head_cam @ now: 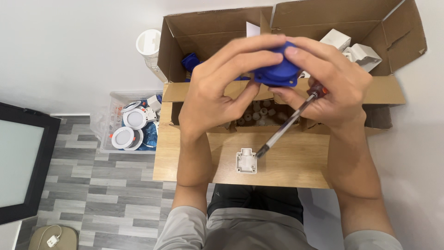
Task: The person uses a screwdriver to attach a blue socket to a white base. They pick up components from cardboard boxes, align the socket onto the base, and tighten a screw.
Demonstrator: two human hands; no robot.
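Observation:
Both my hands are raised over the wooden table (185, 162), holding one round blue plastic part (277, 69) between them. My left hand (217, 92) grips its left side with fingers curled over the top. On the right side, my right hand (333, 88) closes on the part and also keeps a screwdriver (289, 122) with a clear handle tucked under its fingers, tip pointing down-left. Below the tip a small white plastic box housing (246, 161) lies on the table, touched by neither hand.
Two open cardboard boxes stand behind the table: the left box (175, 41) holds blue parts, the right box (397, 37) white housings. A low cardboard tray (259, 115) of small cylinders sits under my hands. A clear bin (108, 120) with round white lamps is on the floor at left.

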